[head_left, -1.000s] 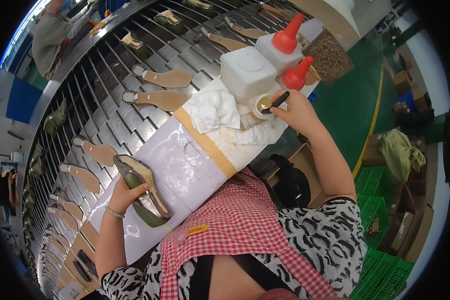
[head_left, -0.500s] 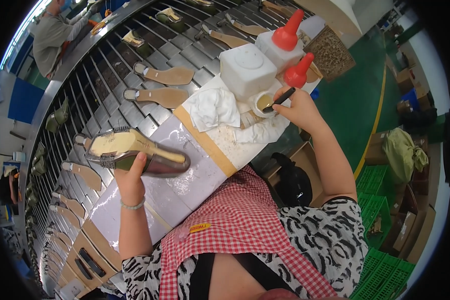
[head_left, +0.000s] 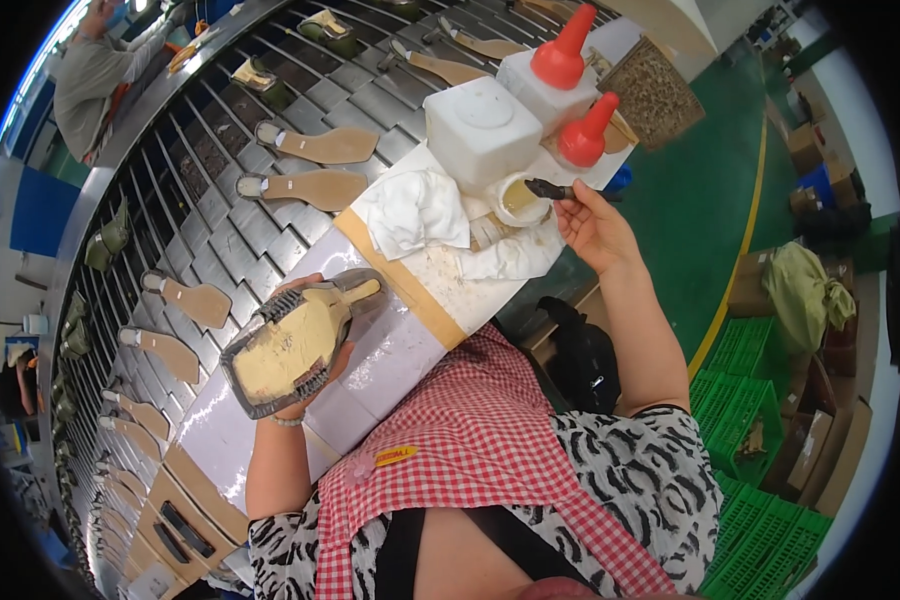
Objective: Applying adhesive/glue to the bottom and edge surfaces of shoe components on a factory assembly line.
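My left hand (head_left: 298, 408) is wrapped round a dark shoe upper on a last (head_left: 285, 352), from below. The pale yellow underside faces up, edged by gathered dark material, and the narrow heel end points away to the right. Between the fingertips of my right hand (head_left: 602, 230) is a slim black brush (head_left: 550, 189), its dark tip over the rim of a small white jar (head_left: 523, 216). Yellowish liquid shows inside the jar. Beside it lie a crumpled white cloth (head_left: 410, 212) and a second white cloth (head_left: 510, 256).
White square bottles, one a plain container (head_left: 480, 130), stand behind the jar, two red nozzles (head_left: 562, 50) near them. Tan insoles (head_left: 315, 188) lie on the slatted metal conveyor (head_left: 205, 235). Green crates (head_left: 735, 415) stand at right. Another person (head_left: 95, 85) works across the conveyor.
The shoe has turned in my left hand, its heel end swinging away from me and its underside tilting toward me. My right hand has lifted the brush out of the jar.
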Demonstrator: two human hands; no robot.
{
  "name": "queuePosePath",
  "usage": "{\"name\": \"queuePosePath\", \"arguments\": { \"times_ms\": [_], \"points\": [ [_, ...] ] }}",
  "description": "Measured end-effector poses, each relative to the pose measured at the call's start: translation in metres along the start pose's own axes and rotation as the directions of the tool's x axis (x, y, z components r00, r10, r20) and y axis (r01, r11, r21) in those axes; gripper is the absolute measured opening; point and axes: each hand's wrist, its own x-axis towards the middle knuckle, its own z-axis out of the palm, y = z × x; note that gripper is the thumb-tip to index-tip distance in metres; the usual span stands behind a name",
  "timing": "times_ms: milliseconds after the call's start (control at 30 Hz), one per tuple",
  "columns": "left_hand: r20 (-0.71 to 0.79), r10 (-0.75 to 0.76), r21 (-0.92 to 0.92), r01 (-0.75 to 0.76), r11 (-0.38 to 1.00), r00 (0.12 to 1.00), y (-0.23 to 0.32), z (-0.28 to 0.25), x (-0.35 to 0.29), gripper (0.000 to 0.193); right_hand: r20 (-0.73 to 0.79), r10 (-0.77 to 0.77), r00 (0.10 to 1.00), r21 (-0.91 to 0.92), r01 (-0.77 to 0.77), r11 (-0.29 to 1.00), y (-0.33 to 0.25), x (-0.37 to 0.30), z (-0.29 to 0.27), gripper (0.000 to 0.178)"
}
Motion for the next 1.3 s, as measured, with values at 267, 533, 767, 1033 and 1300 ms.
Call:
{"name": "queuePosePath", "arguments": {
  "times_ms": [267, 533, 767, 1033, 1300],
  "points": [
    [-0.299, 0.082, 0.225, -0.013, 0.974, 0.951, -0.011, 0.039, -0.021, 0.080, 0.052, 0.093, 0.994, 0.312, -0.105, 0.944, 0.019, 0.023, -0.009, 0.021],
    [-0.247, 0.109, 0.001, -0.112, 0.994, 0.963, -0.022, 0.067, -0.027, 0.087, 0.419, -0.288, 0.861, 0.095, 0.273, 0.957, 0.006, -0.074, 0.058, 0.021],
    [-0.267, 0.167, 0.033, -0.164, 0.986, 0.949, -0.017, 0.079, -0.026, 0.086, 0.746, -0.219, 0.629, -0.242, 0.562, 0.791, 0.067, -0.122, 0.114, 0.022],
    [-0.281, 0.202, 0.018, -0.205, 0.979, 0.938, -0.009, 0.082, -0.031, 0.082, 0.792, -0.313, 0.524, -0.339, 0.804, 0.488, 0.075, -0.132, 0.122, 0.019],
    [-0.313, 0.128, -0.086, -0.162, 0.983, 0.941, -0.017, 0.086, -0.037, 0.077, 0.826, -0.170, 0.538, -0.285, 0.658, 0.697, 0.081, -0.134, 0.115, 0.017]
  ]
}}
